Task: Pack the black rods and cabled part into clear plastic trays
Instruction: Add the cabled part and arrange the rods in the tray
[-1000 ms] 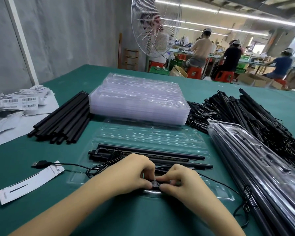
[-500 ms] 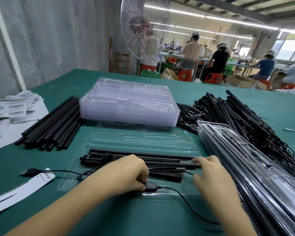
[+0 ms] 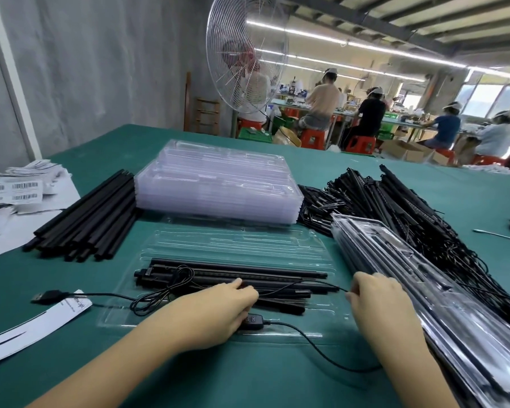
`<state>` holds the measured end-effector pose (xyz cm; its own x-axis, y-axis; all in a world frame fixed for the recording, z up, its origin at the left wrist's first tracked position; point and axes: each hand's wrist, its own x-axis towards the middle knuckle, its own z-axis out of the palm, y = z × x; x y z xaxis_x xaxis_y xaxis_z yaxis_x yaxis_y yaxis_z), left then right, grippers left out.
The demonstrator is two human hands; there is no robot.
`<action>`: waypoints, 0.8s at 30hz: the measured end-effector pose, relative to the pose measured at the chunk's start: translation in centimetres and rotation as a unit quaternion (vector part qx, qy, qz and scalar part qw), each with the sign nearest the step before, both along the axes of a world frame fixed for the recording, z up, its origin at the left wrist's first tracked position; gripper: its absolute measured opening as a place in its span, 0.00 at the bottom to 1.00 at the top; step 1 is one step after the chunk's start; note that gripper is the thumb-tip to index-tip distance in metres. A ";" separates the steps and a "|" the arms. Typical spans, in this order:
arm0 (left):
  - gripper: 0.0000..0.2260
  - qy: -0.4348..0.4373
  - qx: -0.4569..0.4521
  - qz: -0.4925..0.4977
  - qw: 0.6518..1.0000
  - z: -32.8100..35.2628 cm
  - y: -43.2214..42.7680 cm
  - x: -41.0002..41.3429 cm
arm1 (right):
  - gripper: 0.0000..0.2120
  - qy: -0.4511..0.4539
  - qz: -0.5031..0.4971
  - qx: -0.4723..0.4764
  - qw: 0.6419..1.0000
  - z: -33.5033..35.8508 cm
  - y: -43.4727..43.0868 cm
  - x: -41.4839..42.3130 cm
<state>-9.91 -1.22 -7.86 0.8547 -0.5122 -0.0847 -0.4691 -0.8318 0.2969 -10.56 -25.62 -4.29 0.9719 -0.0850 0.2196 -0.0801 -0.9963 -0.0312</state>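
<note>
- open clear tray (image 3: 242, 245) lies flat on green table (image 3: 248, 384), right in front of the person
- black rods (image 3: 239, 267) lie lengthwise in the tray's near half, several side by side
- inline switch (image 3: 252, 319) sits at the tray's near edge; cable (image 3: 280, 323) leaves it and curves off toward the right forearm
- a loose coil of cable lies at the rods' left end; USB plug (image 3: 46, 296) is out on the table, left of the tray
- left hand (image 3: 218, 313) lies over the tray, fingers bent down onto the rods, switch poking out just beside it; real grip or not, cannot tell
- right hand (image 3: 377, 301) has fingers curled, pinching a thin run of cable by the rods' right end
- stack of empty trays (image 3: 218, 184) is just behind the open tray
- loose rod pile (image 3: 92, 219) is to the left
- heap of cabled parts (image 3: 409, 207) is on the right, packed trays (image 3: 424, 278) in front of it, just beside the right hand
- paper strip (image 3: 36, 325) lies beside the plug
</note>
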 end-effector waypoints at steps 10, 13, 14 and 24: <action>0.21 -0.073 -0.002 0.052 0.996 -0.2 -1.7 -0.9 | 0.06 -0.035 0.035 -0.030 0.998 3.9 0.5 -0.5; 0.28 -0.112 0.026 0.063 0.991 -0.8 -3.0 -0.9 | 0.06 -0.026 0.032 -0.038 0.998 4.8 0.6 -0.6; 0.29 -0.117 0.035 0.072 0.990 -1.0 -3.3 -0.9 | 0.06 -0.016 0.029 -0.036 0.999 4.9 0.5 -0.5; 0.29 -0.106 0.065 0.137 0.983 -1.8 -4.5 -0.6 | 0.08 0.079 0.075 0.117 0.987 4.8 -0.9 0.1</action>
